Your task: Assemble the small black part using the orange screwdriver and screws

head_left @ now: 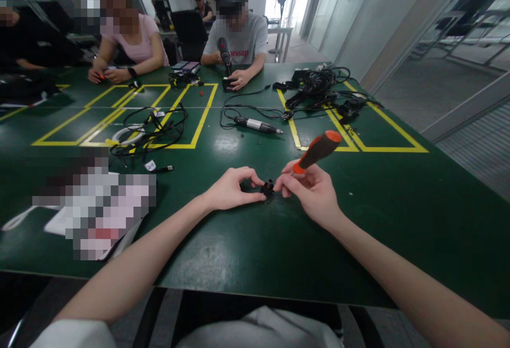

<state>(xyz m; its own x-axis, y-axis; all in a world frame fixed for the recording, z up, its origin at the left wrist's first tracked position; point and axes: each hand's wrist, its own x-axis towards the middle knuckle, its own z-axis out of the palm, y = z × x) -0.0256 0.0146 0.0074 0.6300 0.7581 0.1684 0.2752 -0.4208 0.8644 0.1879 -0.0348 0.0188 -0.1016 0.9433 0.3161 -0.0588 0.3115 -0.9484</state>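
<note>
Between the thumb and fingers of my left hand is a small black cylindrical part with a narrower top, resting on the green table. My right hand is closed around the lower end of a screwdriver with an orange and dark handle. The handle tilts up and to the right. Its shaft is mostly hidden by my fingers, and I cannot tell whether the tip touches the black part. My right fingertips are close beside that part.
Beyond my hands lies a black and silver electric screwdriver with its cord. Tangled black cables sit back right, more cables left. Pixelated items lie by my left forearm. Across the green table, a person holds a power tool.
</note>
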